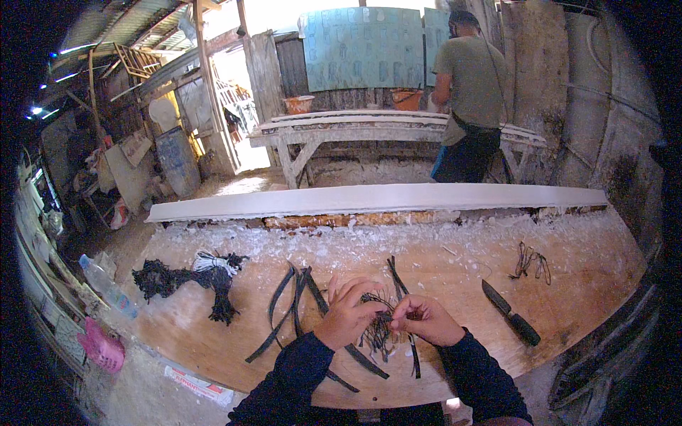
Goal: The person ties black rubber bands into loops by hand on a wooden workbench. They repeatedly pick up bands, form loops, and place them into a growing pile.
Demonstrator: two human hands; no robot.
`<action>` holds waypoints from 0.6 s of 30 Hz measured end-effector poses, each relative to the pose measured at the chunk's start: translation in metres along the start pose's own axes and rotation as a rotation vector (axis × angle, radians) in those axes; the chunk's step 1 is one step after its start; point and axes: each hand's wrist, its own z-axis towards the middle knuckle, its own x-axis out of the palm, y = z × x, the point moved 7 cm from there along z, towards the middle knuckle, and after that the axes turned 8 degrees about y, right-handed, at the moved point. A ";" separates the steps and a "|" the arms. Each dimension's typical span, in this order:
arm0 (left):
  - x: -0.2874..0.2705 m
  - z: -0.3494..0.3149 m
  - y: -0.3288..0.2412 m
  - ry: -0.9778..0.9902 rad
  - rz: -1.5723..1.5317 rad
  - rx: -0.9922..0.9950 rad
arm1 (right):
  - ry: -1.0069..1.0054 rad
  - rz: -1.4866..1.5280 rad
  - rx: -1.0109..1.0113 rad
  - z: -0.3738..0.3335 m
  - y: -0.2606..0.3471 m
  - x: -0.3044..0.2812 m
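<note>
My left hand [351, 312] and my right hand [428, 321] meet over the wooden tabletop [455, 369], fingers pinched close together. Between them is a loose bundle of thin dark cords [379, 339], its ends hanging toward the wood. Both hands appear to grip strands of it, though the fingertips partly cover the exact hold. Long flat black strips [273, 343] lie under and left of my left hand. Another black strip [415, 358] runs beneath my right hand. Farther right rests a knife [511, 314] with a black handle, and beyond it a small tangle of cords [529, 261].
Frayed black bundles [222, 297] with a pale tie lie at the left. A white plaster-coated beam [376, 199] spans the table's far edge. A plastic bottle [108, 285] and a pink glove [101, 346] are off the left side. Another person [469, 92] stands at a far bench [341, 126].
</note>
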 end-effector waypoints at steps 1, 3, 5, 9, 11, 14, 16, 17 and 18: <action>-0.001 -0.001 0.001 -0.011 0.013 -0.009 | -0.038 -0.006 0.065 -0.001 -0.002 -0.003; -0.004 -0.002 0.007 -0.047 -0.038 -0.038 | -0.124 -0.031 0.219 -0.004 -0.005 -0.011; -0.011 -0.002 0.019 -0.094 -0.162 -0.082 | -0.167 -0.044 0.268 -0.008 -0.001 -0.018; -0.019 -0.009 0.038 -0.153 -0.165 -0.243 | -0.226 -0.061 0.219 -0.010 0.006 -0.030; -0.025 -0.009 0.042 -0.178 -0.132 -0.247 | -0.181 -0.112 0.280 -0.011 0.003 -0.035; -0.028 -0.009 0.055 -0.180 -0.314 -0.339 | -0.074 -0.162 0.336 -0.014 0.000 -0.042; -0.035 -0.012 0.058 -0.251 -0.430 -0.341 | -0.037 -0.160 0.357 -0.017 -0.003 -0.045; -0.039 -0.014 0.061 -0.285 -0.485 -0.345 | -0.041 -0.148 0.363 -0.018 -0.004 -0.046; -0.040 -0.014 0.063 -0.282 -0.521 -0.346 | -0.055 -0.160 0.393 -0.020 -0.006 -0.048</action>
